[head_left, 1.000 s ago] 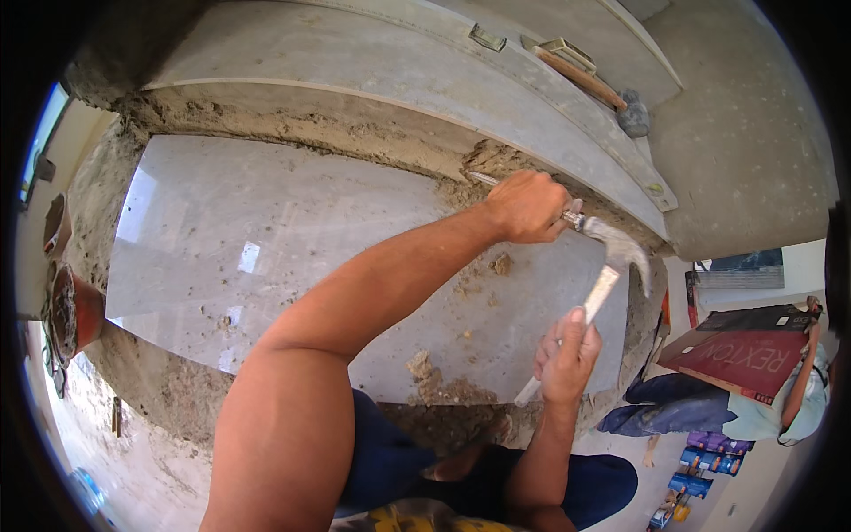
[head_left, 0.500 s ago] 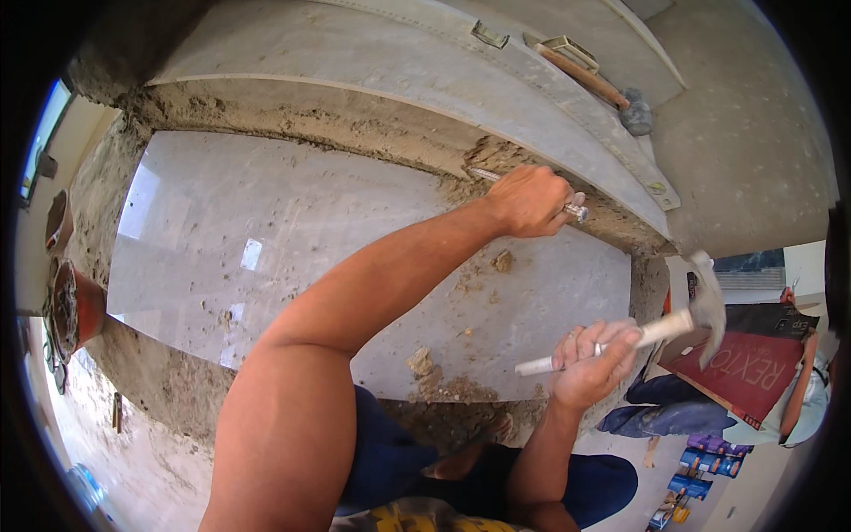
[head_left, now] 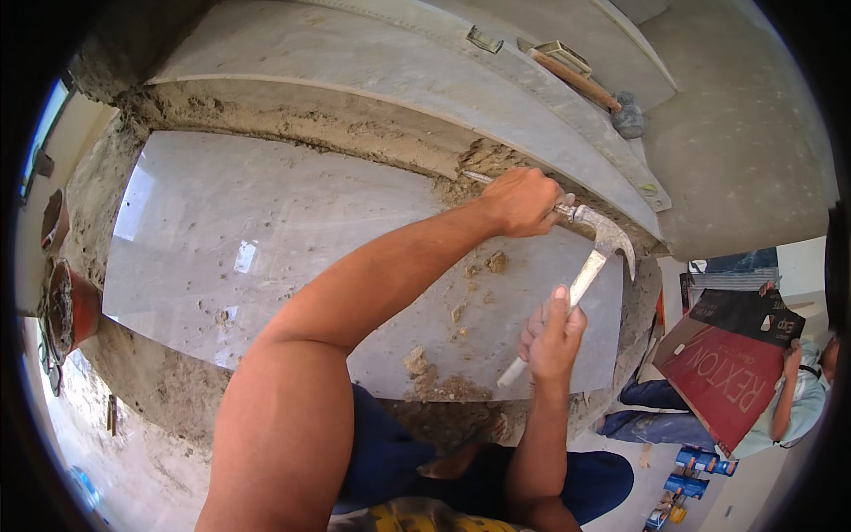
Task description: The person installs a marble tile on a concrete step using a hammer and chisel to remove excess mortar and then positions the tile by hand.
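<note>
My left hand [head_left: 525, 202] is closed round a metal chisel [head_left: 477, 177], whose tip meets the rough mortar riser [head_left: 443, 160] below the upper tiled step. In my closed right hand [head_left: 553, 335] is the pale handle of a claw hammer [head_left: 612, 236]. The hammer's head is at the chisel's butt end, just right of my left fist; contact is hard to make out. Beneath both arms lies a glossy grey tile [head_left: 355, 230], strewn with crumbs and lumps of mortar [head_left: 415, 359].
On the upper step lie a long level [head_left: 612, 146] and a rubber mallet [head_left: 628, 115]. Reddish buckets [head_left: 78, 306] stand at the left. At the right, a person [head_left: 674, 421] holds a red and black cardboard sheet [head_left: 722, 372]. Blue packages [head_left: 691, 483] lie at lower right.
My right hand has swung the hammer up and left, bringing its head to the chisel's end. My left hand stays nearly in place. The person's cardboard sheet has shifted a little.
</note>
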`<state>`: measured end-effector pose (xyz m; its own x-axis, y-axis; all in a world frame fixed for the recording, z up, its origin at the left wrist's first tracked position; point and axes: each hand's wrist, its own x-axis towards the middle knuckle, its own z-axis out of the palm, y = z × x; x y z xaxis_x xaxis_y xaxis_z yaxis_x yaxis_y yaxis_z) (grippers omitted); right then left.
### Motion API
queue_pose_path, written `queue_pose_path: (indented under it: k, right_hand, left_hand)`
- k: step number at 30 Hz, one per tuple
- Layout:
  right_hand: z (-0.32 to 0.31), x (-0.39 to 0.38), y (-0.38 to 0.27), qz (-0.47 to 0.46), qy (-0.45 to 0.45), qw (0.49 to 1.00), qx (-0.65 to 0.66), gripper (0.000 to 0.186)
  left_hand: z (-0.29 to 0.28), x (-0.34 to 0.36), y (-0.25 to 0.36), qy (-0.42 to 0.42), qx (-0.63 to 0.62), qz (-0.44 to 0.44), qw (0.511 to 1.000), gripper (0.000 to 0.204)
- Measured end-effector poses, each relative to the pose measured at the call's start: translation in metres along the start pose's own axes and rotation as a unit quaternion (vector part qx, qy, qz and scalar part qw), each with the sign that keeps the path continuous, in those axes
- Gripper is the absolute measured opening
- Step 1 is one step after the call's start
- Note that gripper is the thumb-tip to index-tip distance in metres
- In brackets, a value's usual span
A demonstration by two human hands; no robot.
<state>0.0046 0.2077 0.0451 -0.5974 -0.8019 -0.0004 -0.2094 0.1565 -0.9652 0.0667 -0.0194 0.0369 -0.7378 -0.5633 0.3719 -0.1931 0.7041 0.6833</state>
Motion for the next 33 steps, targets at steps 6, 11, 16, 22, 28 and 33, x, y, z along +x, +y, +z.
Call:
queue_pose_path:
  k: [6,11,16,22,28,33]
  right_hand:
    - [0.01,-0.009,-0.028,-0.119,0.081,0.973,0.182,0.042]
    - [0.006,0.002,-0.011,-0.004,-0.008,0.999,0.034,0.042]
    - [0.003,-0.009,-0.038,-0.137,0.059,0.972,0.182,0.042]
    - [0.005,0.005,-0.009,0.011,0.028,0.999,0.04,0.046]
    - [0.012,-0.003,-0.018,-0.126,0.115,0.964,0.203,0.047]
    - [0.004,0.006,-0.019,0.067,-0.016,0.996,0.057,0.045]
  left_hand:
    - [0.0,-0.002,-0.006,0.025,-0.004,-0.006,1.0,0.024]
    - [-0.001,-0.002,-0.006,0.034,0.004,-0.01,0.999,0.024]
    - [-0.005,-0.001,-0.001,0.007,0.007,-0.016,1.0,0.026]
    - [-0.002,-0.003,-0.003,0.025,-0.001,-0.004,1.0,0.025]
    - [0.0,-0.001,-0.002,0.037,-0.007,-0.01,0.999,0.028]
    - [0.003,0.0,-0.008,0.071,0.003,0.023,0.997,0.033]
